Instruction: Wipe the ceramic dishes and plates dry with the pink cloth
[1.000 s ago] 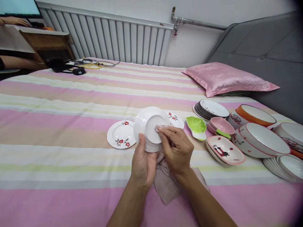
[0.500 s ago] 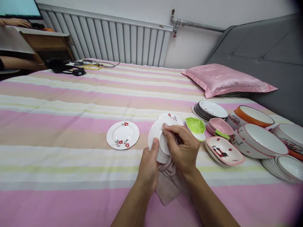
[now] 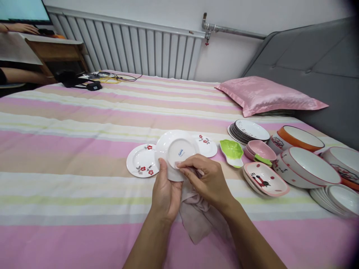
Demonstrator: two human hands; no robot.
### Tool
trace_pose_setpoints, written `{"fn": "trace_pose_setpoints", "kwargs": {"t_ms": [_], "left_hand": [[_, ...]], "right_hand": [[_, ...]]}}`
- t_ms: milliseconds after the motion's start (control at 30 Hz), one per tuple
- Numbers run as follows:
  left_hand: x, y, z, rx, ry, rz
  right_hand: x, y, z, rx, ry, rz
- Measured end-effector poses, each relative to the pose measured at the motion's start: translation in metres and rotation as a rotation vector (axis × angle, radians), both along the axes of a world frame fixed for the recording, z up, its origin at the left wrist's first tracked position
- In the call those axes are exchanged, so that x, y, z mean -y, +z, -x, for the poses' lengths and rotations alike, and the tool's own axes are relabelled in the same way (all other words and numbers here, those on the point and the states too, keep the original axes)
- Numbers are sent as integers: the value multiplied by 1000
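Note:
My left hand (image 3: 166, 194) grips a white plate (image 3: 164, 149) by its lower edge, thumb on the near face. The plate is tilted up with its underside toward me, showing a foot ring and a small blue mark. My right hand (image 3: 210, 181) pinches a pale pinkish cloth (image 3: 198, 218) against the underside, near the foot ring; the rest of the cloth hangs below onto the bed. Partly behind the held plate lie a white plate with red flowers (image 3: 138, 162) on the left and another flowered plate (image 3: 209, 146) on the right.
To the right are a green leaf-shaped dish (image 3: 231, 151), pink bowls (image 3: 262, 149), a cat-face dish (image 3: 266, 179), large bowls (image 3: 308, 168) and stacked plates (image 3: 251, 129). A pink pillow (image 3: 269, 95) lies behind. Another person's hand (image 3: 22, 28) rests on a desk at far left.
The held plate has moved left and turned so its underside faces me more squarely. Both hands have shifted left with it, and the cloth follows.

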State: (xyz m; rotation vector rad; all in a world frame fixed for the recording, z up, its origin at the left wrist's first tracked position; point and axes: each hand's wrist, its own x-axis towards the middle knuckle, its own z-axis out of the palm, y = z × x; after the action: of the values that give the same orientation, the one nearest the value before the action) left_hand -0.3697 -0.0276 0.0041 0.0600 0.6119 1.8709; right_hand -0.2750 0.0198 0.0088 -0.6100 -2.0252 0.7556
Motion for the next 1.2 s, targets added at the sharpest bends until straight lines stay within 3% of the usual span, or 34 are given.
{"fn": "trace_pose_setpoints", "kwargs": {"t_ms": [167, 333, 533, 633, 767, 933, 1200], "left_hand": [[0, 4, 0, -2, 3, -3], [2, 1, -6, -84, -105, 27], [5, -6, -14, -449, -177, 107], [5, -9, -14, -648, -181, 183], [5, -11, -11, -759, -220, 248], [6, -12, -6, -816, -284, 193], [6, -11, -3, -1021, -169, -26]], "right_hand": [[-6, -1, -4, -55, -243, -50], [-12, -4, -9, -143, -478, -139], [-15, -5, -11, -212, -565, -149], [-15, -3, -11, -217, -558, -158], [-12, 1, -10, -202, -471, -176], [-2, 5, -5, -105, -335, -249], [12, 10, 7, 26, -179, -415]]}}
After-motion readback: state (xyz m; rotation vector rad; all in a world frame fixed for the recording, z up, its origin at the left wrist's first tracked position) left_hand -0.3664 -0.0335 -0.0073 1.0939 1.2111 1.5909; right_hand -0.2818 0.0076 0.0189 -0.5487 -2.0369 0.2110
